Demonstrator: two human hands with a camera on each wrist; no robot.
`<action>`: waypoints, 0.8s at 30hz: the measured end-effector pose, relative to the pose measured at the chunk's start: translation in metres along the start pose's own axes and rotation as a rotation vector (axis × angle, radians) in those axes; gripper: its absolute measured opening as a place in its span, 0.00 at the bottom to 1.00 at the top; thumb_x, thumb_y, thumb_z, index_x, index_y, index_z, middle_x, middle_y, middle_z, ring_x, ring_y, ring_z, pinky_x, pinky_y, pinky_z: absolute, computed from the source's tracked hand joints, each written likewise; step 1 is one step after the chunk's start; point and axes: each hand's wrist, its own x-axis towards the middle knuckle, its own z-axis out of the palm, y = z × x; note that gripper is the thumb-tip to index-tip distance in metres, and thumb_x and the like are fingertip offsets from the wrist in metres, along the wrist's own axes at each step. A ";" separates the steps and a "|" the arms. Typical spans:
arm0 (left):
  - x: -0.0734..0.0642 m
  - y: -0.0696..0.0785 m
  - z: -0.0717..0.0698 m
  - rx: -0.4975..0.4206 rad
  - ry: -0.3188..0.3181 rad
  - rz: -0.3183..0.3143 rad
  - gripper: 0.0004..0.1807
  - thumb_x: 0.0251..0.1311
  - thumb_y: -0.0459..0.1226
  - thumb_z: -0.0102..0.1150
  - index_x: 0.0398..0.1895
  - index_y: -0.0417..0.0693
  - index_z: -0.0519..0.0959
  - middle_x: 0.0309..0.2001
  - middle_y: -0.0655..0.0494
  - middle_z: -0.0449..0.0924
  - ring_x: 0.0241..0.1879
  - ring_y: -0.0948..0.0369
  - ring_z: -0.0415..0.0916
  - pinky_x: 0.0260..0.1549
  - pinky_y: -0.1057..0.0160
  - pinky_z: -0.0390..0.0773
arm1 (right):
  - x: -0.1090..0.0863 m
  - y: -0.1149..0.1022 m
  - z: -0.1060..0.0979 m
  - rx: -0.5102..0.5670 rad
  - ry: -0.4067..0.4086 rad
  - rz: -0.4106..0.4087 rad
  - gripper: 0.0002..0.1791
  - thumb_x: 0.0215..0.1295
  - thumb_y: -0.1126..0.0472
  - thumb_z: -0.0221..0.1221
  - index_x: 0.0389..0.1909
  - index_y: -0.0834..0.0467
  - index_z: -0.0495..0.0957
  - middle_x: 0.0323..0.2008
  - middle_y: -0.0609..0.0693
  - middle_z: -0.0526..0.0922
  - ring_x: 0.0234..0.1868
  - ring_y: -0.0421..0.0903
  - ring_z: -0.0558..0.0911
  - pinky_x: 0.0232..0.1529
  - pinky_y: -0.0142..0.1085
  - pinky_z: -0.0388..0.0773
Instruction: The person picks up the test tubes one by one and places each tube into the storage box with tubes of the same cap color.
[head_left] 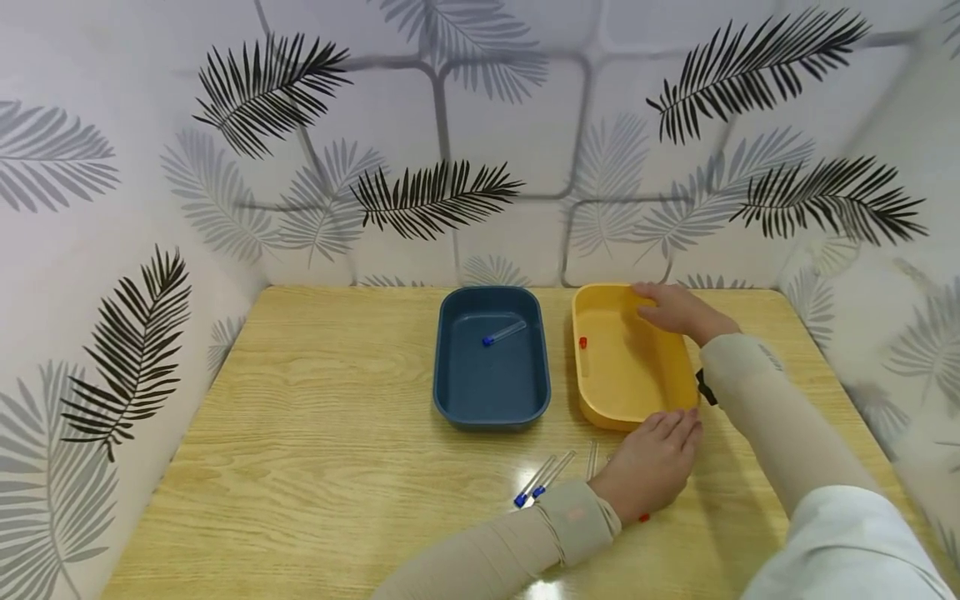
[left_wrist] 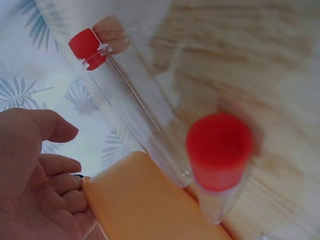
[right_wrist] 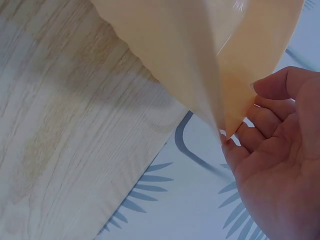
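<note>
The yellow tray was located on the far right part of the table, just beside the blue tray and apart from it. The right hand pinched the rim at the far right corner, thumb on the inner side and fingers outside. The left hand gripped the near right corner with bent fingers; its thumb stood clear of the rim.

Contents: a tube with a red cap lay along the left wall of the yellow tray; a blue-capped tube lay tilted in the blue tray.

In front of the trays, two more blue-capped tubes, a left one and a right one, lay side by side. The left wrist view showed two red-capped tubes, one long in view and one blurred, near the yellow tray
</note>
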 end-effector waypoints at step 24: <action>0.001 -0.001 0.004 0.079 -0.057 -0.046 0.27 0.73 0.47 0.28 0.72 0.50 0.54 0.72 0.53 0.49 0.69 0.60 0.48 0.65 0.62 0.51 | 0.016 -0.013 0.001 -0.036 -0.058 -0.045 0.32 0.67 0.64 0.50 0.68 0.68 0.53 0.67 0.70 0.51 0.67 0.66 0.51 0.64 0.57 0.47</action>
